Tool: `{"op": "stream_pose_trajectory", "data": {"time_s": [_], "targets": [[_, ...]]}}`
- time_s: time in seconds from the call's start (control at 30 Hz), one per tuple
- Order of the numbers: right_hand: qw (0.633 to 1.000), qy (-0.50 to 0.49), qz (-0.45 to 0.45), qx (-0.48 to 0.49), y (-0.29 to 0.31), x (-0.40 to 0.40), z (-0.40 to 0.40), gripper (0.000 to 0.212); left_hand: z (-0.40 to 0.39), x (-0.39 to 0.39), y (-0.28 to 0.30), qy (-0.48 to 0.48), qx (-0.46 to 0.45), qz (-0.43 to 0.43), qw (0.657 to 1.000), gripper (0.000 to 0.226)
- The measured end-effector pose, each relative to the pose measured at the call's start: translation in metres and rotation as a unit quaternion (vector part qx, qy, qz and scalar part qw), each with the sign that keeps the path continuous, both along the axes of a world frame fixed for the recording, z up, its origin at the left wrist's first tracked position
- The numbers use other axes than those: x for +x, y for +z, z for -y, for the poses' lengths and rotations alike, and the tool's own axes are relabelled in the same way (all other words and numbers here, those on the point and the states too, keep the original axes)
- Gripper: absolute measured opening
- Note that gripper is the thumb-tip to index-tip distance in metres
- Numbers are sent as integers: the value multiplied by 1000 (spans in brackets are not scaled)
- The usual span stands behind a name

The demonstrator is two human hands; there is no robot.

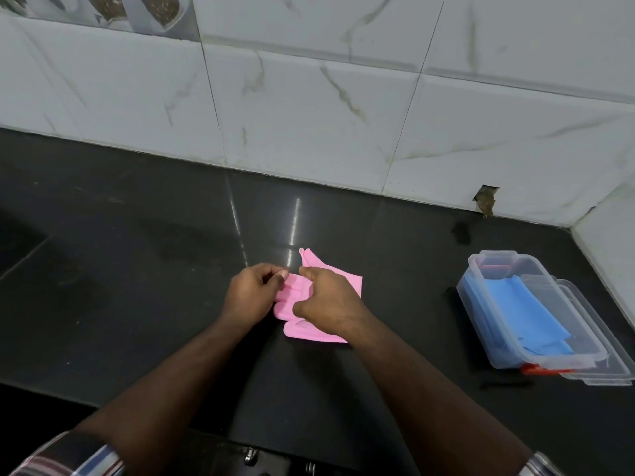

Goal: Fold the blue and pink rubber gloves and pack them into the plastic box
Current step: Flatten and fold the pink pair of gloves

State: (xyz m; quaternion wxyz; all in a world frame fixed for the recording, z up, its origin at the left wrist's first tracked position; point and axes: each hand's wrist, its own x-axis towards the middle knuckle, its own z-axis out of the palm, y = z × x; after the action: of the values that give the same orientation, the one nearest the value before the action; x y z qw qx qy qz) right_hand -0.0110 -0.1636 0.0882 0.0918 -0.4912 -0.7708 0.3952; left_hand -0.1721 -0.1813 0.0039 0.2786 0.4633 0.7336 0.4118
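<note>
A person's left hand (251, 293) and right hand (326, 300) are both pinching a pink glove (343, 283) lying on the black tabletop (137, 269). Well to the right, a clear plastic box (536, 359) is holding folded blue gloves (529, 314).

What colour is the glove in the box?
Blue glove, seen in the head view inside the clear plastic box.

No readable text — perhaps the blur hides some — on anything.

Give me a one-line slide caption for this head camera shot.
Both hands fold a pink glove on the black counter; blue gloves already fill the plastic box.
</note>
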Motion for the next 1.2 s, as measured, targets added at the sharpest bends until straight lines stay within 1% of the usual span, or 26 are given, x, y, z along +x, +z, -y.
{"op": "stream_pose_trajectory", "data": {"time_s": [0.1,0.2,0.27,0.3,0.4,0.5,0.53,0.6,0.63,0.67,0.73,0.8,0.97,1.1,1.2], "targets": [[1000,23,3,20,-4,-7,4,26,-2,0,4,-9,-22,123,992,35],[997,40,25,66,-17,-16,4,13,-5,4,11,-7,-37,209,977,46],[995,47,41,84,-28,-21,5,13,-7,8,16,-1,-35,251,967,47],[994,51,43,91,-32,-23,6,18,-8,10,17,-3,-37,258,965,47],[991,66,42,107,-37,-25,7,36,-11,9,17,-13,-58,237,970,44],[989,100,42,101,-36,-18,7,41,-16,1,16,2,-80,210,974,26],[991,95,24,96,-36,-12,7,42,-18,-2,15,7,-82,196,977,24],[993,34,-35,109,-40,4,3,38,-22,-5,13,12,-85,166,982,20],[989,-11,-50,140,-45,16,-2,36,-24,-6,12,13,-88,145,985,17],[982,-49,-41,178,-52,28,-8,36,-25,-7,11,11,-90,120,989,16],[970,-74,40,228,-67,51,-17,36,-26,-7,11,4,-95,74,993,15],[968,-59,110,218,-78,65,-18,38,-25,-7,13,1,-99,38,994,14],[967,-9,129,221,-92,65,-16,44,-23,-5,18,6,-115,-49,992,14],[965,3,163,203,-99,56,-18,49,-20,-3,20,-9,-115,-59,992,14],[968,7,168,184,-102,50,-15,51,-18,-1,20,-33,-114,-77,990,18]]}}
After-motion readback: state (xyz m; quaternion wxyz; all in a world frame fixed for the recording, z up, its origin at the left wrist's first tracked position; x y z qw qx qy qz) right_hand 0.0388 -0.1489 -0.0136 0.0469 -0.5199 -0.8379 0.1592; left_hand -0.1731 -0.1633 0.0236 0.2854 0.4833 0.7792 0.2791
